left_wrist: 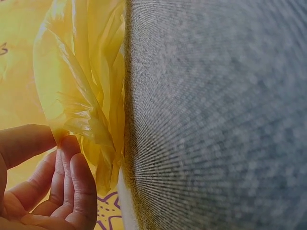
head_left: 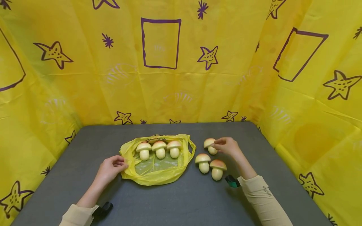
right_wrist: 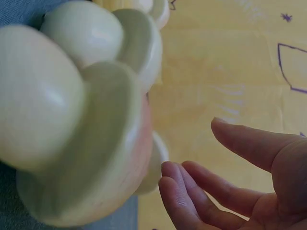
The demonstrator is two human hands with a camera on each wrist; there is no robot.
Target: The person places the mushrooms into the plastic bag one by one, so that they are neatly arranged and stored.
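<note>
A yellow plastic bag (head_left: 158, 180) lies on the table with its mouth spread, three toy mushrooms (head_left: 160, 149) in a row inside. My left hand (head_left: 111, 169) pinches the bag's left rim between thumb and fingertips, as the left wrist view shows on the yellow film (left_wrist: 81, 115). Right of the bag are three more mushrooms: a far one (head_left: 209, 143), a near left one (head_left: 203, 162) and a near right one (head_left: 218, 169). Beside the far one is my right hand (head_left: 227, 146), its thumb and fingers apart with nothing between them. Whether its fingertips touch that mushroom I cannot tell.
The dark grey table (head_left: 169, 207) is bordered at the back and sides by a yellow printed curtain (head_left: 158, 94). Near the right cuff hangs a dark and green strap (head_left: 233, 181); a black strap (head_left: 103, 210) is by the left cuff.
</note>
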